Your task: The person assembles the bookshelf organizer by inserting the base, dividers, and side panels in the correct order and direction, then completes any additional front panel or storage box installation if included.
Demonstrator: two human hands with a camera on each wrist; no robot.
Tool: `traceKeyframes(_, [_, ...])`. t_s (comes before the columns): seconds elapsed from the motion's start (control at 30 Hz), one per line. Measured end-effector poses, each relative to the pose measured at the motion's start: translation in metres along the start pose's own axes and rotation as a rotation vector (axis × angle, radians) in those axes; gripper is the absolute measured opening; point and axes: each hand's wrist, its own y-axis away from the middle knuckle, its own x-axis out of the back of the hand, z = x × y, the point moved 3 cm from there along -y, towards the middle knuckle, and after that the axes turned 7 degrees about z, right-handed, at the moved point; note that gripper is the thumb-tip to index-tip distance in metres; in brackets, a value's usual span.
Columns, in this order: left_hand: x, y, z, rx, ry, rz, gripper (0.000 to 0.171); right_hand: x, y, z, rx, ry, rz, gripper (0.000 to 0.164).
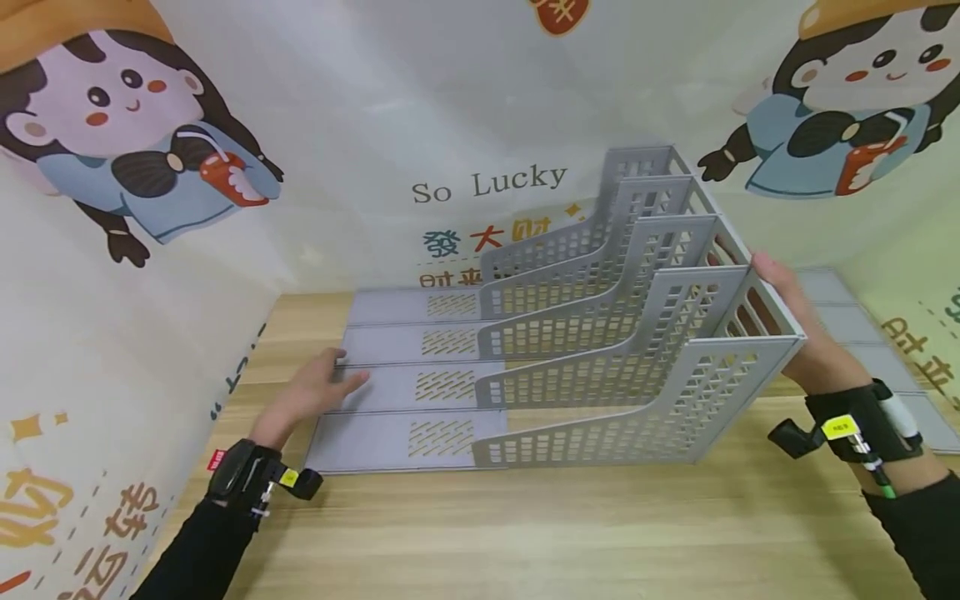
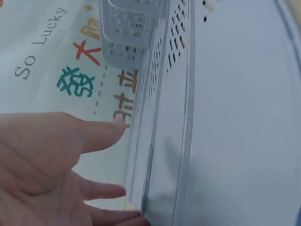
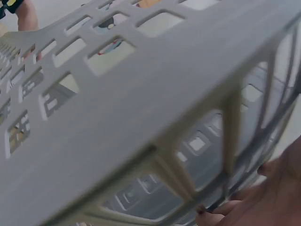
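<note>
A grey plastic file rack (image 1: 585,400) with several perforated dividers stands in the middle of the table in the head view. Flat grey panels (image 1: 375,387) with slotted patches extend left from under its low front. At their left end is my left hand (image 1: 307,392), thumb and fingers spread, fingertips at the panel edge; contact is unclear. In the left wrist view the left hand (image 2: 51,165) has nothing in its palm. My right hand (image 1: 806,333) holds the rack's tall open-framed back, partly hidden behind it. Right fingertips (image 3: 211,214) meet a frame bar in the right wrist view.
More flat grey panels (image 1: 892,350) lie on the table behind the right arm. The wooden table (image 1: 525,533) is bounded by a printed white sheet (image 1: 360,167) at the back and sides. Both wrists wear black straps with small cameras.
</note>
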Motion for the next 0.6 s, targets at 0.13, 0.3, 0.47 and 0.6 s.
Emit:
traceKeyframes(0.13, [-0.005, -0.003, -0.002, 0.027, 0.012, 0.017, 0.071, -0.036, 0.015, -0.017, -0.087, 0.006, 0.054, 0.055])
traceKeyframes(0.3, [-0.005, -0.006, 0.0, 0.041, 0.029, 0.057, 0.059, -0.055, 0.021, -0.028, -0.132, 0.063, 0.092, 0.062])
traceKeyframes(0.47, [-0.004, -0.005, -0.004, 0.067, 0.056, 0.059, 0.054, -0.053, 0.02, -0.023, -0.162, 0.081, 0.029, 0.067])
traceKeyframes(0.6, [-0.005, -0.006, -0.005, 0.064, 0.052, 0.077, 0.052, -0.063, 0.013, -0.021, -0.197, 0.026, -0.053, 0.072])
